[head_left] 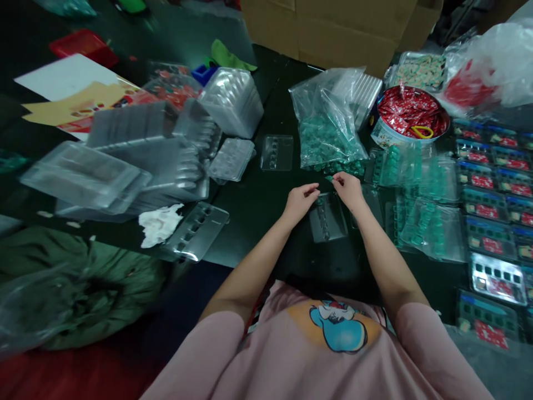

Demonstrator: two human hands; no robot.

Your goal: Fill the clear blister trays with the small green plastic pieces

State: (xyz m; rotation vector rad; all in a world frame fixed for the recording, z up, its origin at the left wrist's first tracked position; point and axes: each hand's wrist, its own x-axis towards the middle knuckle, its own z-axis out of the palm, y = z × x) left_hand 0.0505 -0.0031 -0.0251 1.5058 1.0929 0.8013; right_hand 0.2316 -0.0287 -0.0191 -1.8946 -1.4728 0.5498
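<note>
A clear plastic blister tray [333, 219] with a row of small cavities lies on the dark table in front of me. My left hand [300, 203] is at its top left corner, thumb and fingers curled toward each other; whether anything is between them is too small to tell. Just beyond the tray's top right, my right hand [347, 189] pinches a small green plastic piece [330, 178]. Right behind my hands, a clear bag [328, 133] of similar green pieces lies with its mouth spilling some onto the table [297, 222].
Stacks of clear trays [137, 166] stand to the left, by a crumpled white tissue [160, 225]. Trays filled with green pieces [433, 228] are piled at right, beside rows of packed trays [485, 211]. A round tin [410, 114] of red packets and a cardboard box [333, 28] stand behind.
</note>
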